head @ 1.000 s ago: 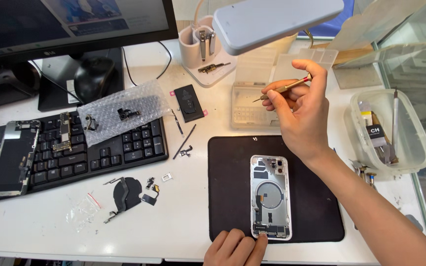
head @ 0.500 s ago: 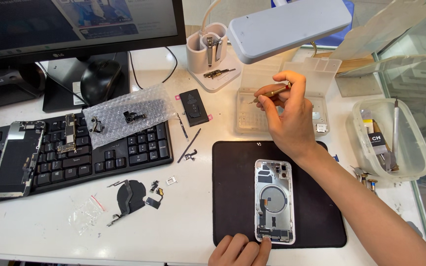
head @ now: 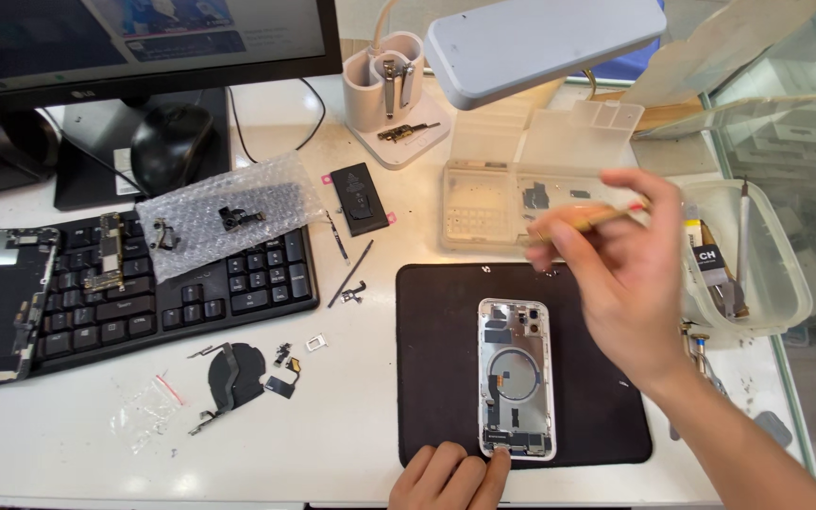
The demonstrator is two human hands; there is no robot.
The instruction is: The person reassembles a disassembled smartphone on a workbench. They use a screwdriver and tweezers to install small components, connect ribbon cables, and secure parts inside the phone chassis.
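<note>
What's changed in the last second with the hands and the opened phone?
The right hand, gripping the thin tweezers, has dropped from over the clear parts tray toward the opened phone. The left hand stays at the phone's bottom edge; phone and black mat have not moved.

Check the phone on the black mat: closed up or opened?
Opened. The phone lies flat on the black mat with no screen or cover on it, its internal parts and round coil exposed. The left hand touches its bottom edge.
</note>
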